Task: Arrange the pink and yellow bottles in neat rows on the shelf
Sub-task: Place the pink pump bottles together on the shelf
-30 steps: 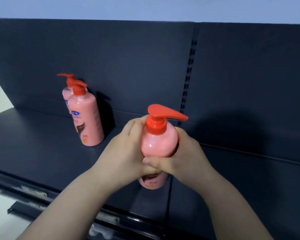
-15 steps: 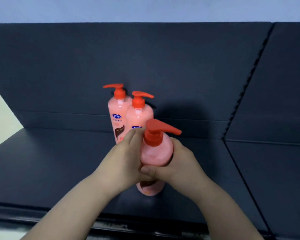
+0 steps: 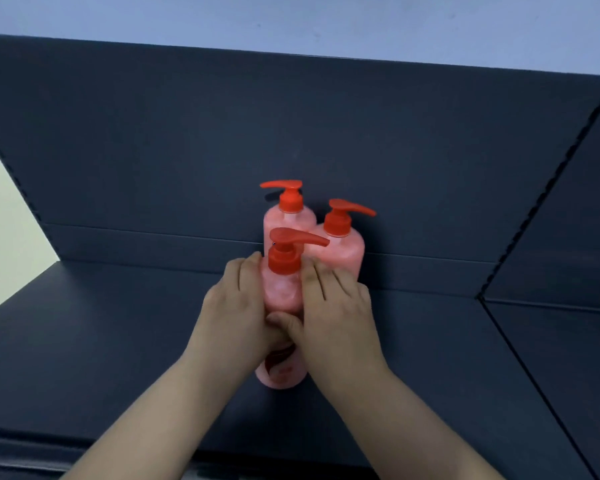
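While the dark shelf (image 3: 101,341) carries the row, your left hand (image 3: 236,313) and right hand (image 3: 336,313) clasp the front pink bottle (image 3: 280,292) from both sides, thumbs meeting across its front. It's upright, base low at the shelf; can't tell if it's resting. Rear-left pink bottle (image 3: 288,226) and rear-right pink bottle (image 3: 347,251) stand just behind it, by the back panel (image 3: 153,150). Its red pump (image 3: 284,251) points right.
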`<state>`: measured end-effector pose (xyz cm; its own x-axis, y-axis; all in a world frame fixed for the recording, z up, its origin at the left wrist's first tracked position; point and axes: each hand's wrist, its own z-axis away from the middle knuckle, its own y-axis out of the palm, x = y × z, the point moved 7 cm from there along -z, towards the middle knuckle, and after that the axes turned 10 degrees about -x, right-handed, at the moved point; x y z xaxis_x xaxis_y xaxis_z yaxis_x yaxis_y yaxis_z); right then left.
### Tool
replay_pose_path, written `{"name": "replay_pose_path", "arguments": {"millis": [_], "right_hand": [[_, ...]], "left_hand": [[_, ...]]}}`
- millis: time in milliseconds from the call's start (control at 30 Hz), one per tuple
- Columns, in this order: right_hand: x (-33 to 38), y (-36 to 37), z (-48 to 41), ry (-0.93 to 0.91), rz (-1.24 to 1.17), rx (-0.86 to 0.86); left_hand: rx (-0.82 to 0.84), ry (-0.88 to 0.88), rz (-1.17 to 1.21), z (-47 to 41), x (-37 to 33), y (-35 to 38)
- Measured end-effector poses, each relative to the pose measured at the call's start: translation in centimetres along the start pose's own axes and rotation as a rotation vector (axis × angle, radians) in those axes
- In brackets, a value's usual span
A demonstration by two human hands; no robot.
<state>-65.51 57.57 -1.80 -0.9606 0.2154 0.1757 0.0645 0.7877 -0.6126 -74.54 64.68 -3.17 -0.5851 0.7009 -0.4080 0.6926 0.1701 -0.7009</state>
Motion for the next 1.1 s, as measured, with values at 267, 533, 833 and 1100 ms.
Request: {"name": "replay_pose_path", "arguments": {"millis": [267,533,833,1100], "right_hand": [[0.4,2.2,-1.9,-0.014,0.202,0.024],[0.3,3.5,-3.8,-0.048,0.295,-0.006],[-0.7,2.9,-1.8,-0.123,0.232,0.014],[-3.2,-1.9,-0.4,-0.202,0.089,0.041]], "left_hand": [[0.024,0.049,-0.011,-2.4,1.3,1.3],[0.03,0.018,0.067,-4.6,2.0,2.2],[0.051,0.037,-0.196,-1.8,1.5,1.5],[-0.014,0.232,-0.371,0.9,-4.7,-1.7]]}}
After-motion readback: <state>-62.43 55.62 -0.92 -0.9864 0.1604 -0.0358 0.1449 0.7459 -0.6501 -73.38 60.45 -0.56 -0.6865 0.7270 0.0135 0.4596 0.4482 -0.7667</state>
